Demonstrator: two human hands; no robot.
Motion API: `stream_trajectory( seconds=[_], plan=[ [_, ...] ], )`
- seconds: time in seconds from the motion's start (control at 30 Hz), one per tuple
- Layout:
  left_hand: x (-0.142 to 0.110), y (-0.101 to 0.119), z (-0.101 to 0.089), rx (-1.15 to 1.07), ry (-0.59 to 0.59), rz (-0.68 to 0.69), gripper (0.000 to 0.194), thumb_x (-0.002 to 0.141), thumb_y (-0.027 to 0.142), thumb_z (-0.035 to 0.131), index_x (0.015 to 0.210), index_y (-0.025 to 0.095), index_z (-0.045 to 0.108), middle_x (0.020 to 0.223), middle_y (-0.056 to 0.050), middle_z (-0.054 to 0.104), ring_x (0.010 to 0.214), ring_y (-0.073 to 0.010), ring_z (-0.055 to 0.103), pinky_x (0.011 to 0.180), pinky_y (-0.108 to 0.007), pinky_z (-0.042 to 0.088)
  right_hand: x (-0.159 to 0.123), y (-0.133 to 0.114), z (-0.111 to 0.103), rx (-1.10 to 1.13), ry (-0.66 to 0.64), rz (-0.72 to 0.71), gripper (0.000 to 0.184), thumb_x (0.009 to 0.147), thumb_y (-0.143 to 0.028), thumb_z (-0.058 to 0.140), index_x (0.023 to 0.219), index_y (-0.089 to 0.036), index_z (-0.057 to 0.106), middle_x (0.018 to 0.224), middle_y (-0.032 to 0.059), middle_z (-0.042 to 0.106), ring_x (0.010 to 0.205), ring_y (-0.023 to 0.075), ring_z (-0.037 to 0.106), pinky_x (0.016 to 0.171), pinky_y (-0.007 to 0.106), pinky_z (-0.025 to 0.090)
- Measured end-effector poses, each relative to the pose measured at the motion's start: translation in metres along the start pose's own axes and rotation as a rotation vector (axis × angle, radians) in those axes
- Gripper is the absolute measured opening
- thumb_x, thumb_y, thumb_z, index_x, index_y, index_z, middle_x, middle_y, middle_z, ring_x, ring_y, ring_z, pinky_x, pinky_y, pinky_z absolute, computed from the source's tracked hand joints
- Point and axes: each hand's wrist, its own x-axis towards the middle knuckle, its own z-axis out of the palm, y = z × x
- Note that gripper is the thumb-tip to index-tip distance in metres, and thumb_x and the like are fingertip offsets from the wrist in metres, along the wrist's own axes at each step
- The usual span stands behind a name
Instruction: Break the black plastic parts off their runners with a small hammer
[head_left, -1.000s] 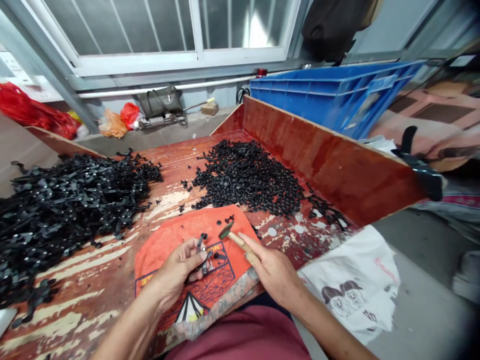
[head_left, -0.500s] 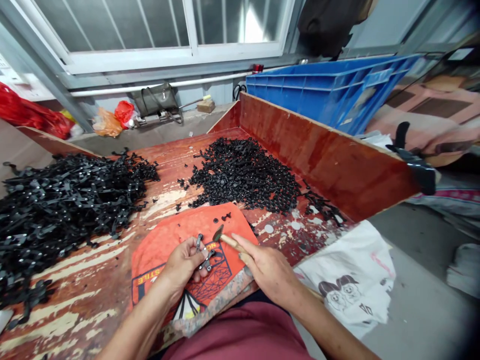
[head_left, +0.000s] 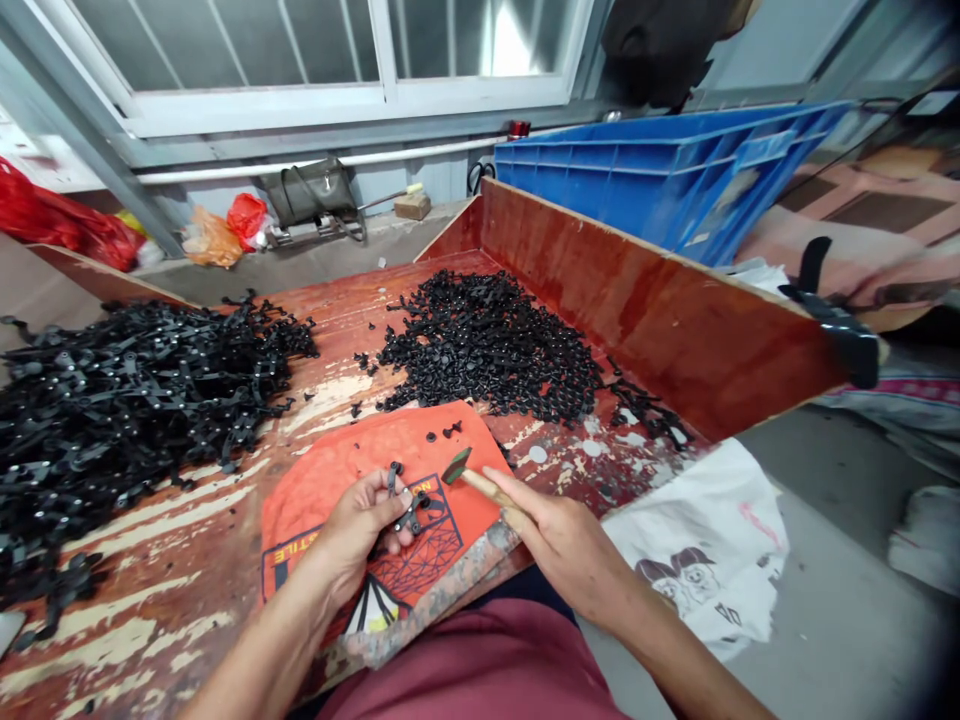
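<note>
Black cluster (head_left: 411, 516), one, pinched in left grip (head_left: 366, 518), one wooden-handled tool (head_left: 484, 485) in closed right grip (head_left: 561, 535), two dark heaps (head_left: 491, 350)

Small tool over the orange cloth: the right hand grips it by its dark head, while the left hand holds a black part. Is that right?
Not quite: the head view shows the right hand gripping the tool by its pale handle. The left hand does hold a black part.
</note>
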Motion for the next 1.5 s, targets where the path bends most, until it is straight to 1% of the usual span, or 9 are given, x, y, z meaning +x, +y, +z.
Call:
stream_trajectory(
  seconds=[0.2,0.4,0.5,0.73,1.03,1.17,1.27,1.4,1.5],
  plan=[
    [-0.001,-0.004,0.004,0.089,0.055,0.016,0.043,0.064,0.044,0.078,0.080,0.020,0.047,0.046,0.007,0.057,0.035,-0.0068,0.050,0.034,-0.013,0.036,-0.003,-0.002,0.000,-0.055,-0.013,-0.046,0.053,0.100,-0.021,0.041,0.146,-0.047,0.038,0.128,-0.0064,0.067,0.087,0.0172,0.074,0.081,0.030,0.057],
    [0.000,-0.007,0.004,0.110,0.055,0.032,0.043,0.065,0.045,0.078,0.081,0.019,0.048,0.048,0.006,0.060,0.037,-0.0076,0.052,0.035,-0.014,0.039,-0.003,-0.006,-0.002,-0.153,-0.002,-0.088,0.052,0.098,-0.020,0.046,0.147,-0.038,0.042,0.111,-0.0006,0.076,0.077,0.0163,0.074,0.076,0.027,0.057],
    [0.000,-0.006,0.002,0.077,0.057,0.032,0.044,0.063,0.045,0.080,0.081,0.019,0.048,0.050,0.005,0.062,0.037,-0.0074,0.053,0.035,-0.014,0.039,-0.002,-0.014,-0.006,-0.156,0.010,-0.108,0.050,0.099,-0.021,0.045,0.145,-0.038,0.044,0.111,-0.0009,0.076,0.076,0.0156,0.073,0.074,0.026,0.057],
    [-0.001,-0.004,-0.002,0.014,0.016,0.031,0.043,0.063,0.042,0.081,0.080,0.017,0.051,0.051,0.005,0.061,0.042,-0.0079,0.056,0.037,-0.013,0.040,0.000,-0.018,-0.008,-0.129,0.018,-0.058,0.047,0.099,-0.022,0.044,0.144,-0.036,0.048,0.104,-0.0004,0.077,0.076,0.0172,0.073,0.075,0.027,0.057],
    [-0.003,-0.006,0.007,0.129,0.090,0.041,0.039,0.066,0.042,0.076,0.079,0.020,0.048,0.047,0.007,0.058,0.036,-0.0071,0.051,0.034,-0.013,0.036,-0.002,-0.014,-0.003,-0.147,-0.039,-0.086,0.045,0.102,-0.026,0.041,0.146,-0.037,0.044,0.104,0.0008,0.077,0.078,0.0159,0.072,0.072,0.026,0.056],
    [-0.004,-0.005,0.008,0.128,0.098,0.042,0.040,0.065,0.043,0.076,0.078,0.020,0.046,0.048,0.007,0.058,0.035,-0.0069,0.050,0.034,-0.013,0.036,-0.004,-0.020,-0.007,-0.156,0.005,-0.112,0.046,0.102,-0.026,0.042,0.147,-0.034,0.044,0.108,0.0024,0.076,0.083,0.0174,0.072,0.075,0.028,0.056],
    [-0.003,-0.006,0.007,0.125,0.090,0.052,0.039,0.066,0.044,0.075,0.079,0.020,0.047,0.047,0.008,0.057,0.036,-0.0072,0.051,0.034,-0.013,0.036,-0.006,-0.022,0.000,-0.138,0.032,-0.143,0.050,0.101,-0.021,0.041,0.150,-0.032,0.040,0.110,0.0035,0.075,0.089,0.0184,0.071,0.079,0.029,0.056],
    [-0.001,-0.010,0.005,0.109,0.072,0.053,0.041,0.066,0.046,0.076,0.081,0.020,0.048,0.048,0.007,0.057,0.037,-0.0083,0.053,0.034,-0.013,0.038,-0.006,-0.021,0.011,-0.240,-0.025,-0.142,0.051,0.099,-0.022,0.046,0.149,-0.034,0.042,0.093,0.0009,0.077,0.075,0.0202,0.073,0.069,0.030,0.057],
    [0.000,-0.011,0.004,0.103,0.072,0.050,0.041,0.067,0.046,0.076,0.081,0.020,0.048,0.048,0.007,0.058,0.037,-0.0084,0.053,0.034,-0.014,0.038,-0.003,-0.022,0.013,-0.171,0.045,-0.143,0.052,0.101,-0.021,0.040,0.152,-0.030,0.036,0.109,0.0042,0.075,0.088,0.0192,0.072,0.080,0.030,0.056]
  ],
)
